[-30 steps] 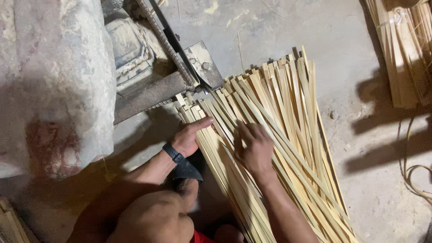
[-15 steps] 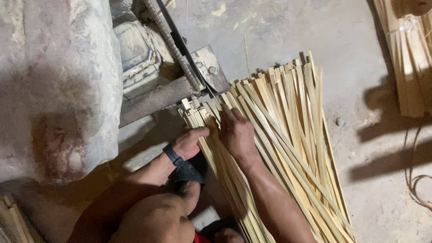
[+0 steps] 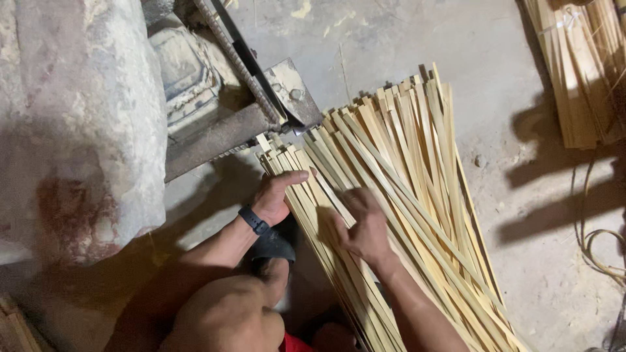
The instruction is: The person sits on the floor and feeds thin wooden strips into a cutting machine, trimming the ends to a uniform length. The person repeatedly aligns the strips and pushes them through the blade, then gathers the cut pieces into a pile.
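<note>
A big loose pile of long pale bamboo strips (image 3: 417, 169) lies fanned on the concrete floor, its far ends against a machine. My left hand (image 3: 277, 195), with a black band on the wrist, rests flat on the left edge of the pile, fingers stretched along the strips. A little to the right, my right hand (image 3: 362, 225) presses down on the middle of the pile with its fingers curled over a few strips; whether it grips any I cannot tell. My bare knee (image 3: 222, 319) fills the lower middle.
A dusty grey machine (image 3: 189, 78) with a metal plate (image 3: 290, 88) and a dark belt or blade stands at the upper left. A second stack of strips (image 3: 580, 72) lies at the upper right. Cord loops (image 3: 600, 248) on the floor at right.
My right hand slid down and back along the strips toward me. My left hand moved slightly up onto the pile's left edge. The view shifted a little.
</note>
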### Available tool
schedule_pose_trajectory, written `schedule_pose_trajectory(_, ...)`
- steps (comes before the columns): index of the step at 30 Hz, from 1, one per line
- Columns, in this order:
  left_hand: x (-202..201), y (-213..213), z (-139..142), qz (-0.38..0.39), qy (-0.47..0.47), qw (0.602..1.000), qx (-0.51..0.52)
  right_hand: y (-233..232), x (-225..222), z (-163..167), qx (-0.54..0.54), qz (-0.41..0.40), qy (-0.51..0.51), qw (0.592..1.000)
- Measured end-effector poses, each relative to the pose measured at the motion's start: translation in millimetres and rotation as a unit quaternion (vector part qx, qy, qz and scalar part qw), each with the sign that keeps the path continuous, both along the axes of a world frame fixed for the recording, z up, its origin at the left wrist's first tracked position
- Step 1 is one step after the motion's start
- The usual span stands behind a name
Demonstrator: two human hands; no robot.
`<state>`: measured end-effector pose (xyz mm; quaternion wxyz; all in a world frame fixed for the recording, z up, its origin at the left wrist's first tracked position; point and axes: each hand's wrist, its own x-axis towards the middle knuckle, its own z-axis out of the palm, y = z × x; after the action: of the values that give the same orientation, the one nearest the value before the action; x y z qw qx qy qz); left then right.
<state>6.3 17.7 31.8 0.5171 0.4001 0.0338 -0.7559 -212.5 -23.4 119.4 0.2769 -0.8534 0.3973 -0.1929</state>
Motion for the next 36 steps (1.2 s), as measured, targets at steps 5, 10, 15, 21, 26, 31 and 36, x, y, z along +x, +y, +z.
schedule_pose_trajectory(5, 0.9, -3.3, 4.6, -0.002, 0.013, 1.0, 0.02, 13.5, 3.0, -30.0, 0.091, -0.006, 0.026, 0.996)
schedule_pose_trajectory(10, 1.6, -1.3, 0.6, 0.004, -0.04, 0.998, 0.044, 9.9, 10.2, -30.0, -0.011, -0.001, 0.014, 1.0)
schedule_pose_trajectory(15, 1.7, 5.1, -11.4, 0.013, -0.01, 1.0, -0.025, -14.6, 33.5, -17.0, 0.034, -0.054, -0.028, 0.998)
schedule_pose_trajectory(21, 0.1, 15.5, -49.4, 0.053, -0.006, 0.998, 0.036, -41.5, 80.1, -13.1, -0.019, -0.069, -0.051, 0.996)
schedule_pose_trajectory(26, -1.7, 18.7, -62.2, 0.064, 0.018, 0.997, 0.031, -51.1, 108.4, -16.6, -0.015, -0.053, -0.043, 0.998)
schedule_pose_trajectory(31, -0.4, 10.5, -43.6, 0.024, -0.02, 0.999, 0.013, -46.4, 84.4, -10.7, -0.042, -0.024, -0.024, 0.999)
schedule_pose_trajectory(36, 0.7, -0.1, -14.0, -0.037, -0.078, 0.995, 0.055, -17.8, 12.3, -2.5, -0.269, -0.02, 0.035, 0.962)
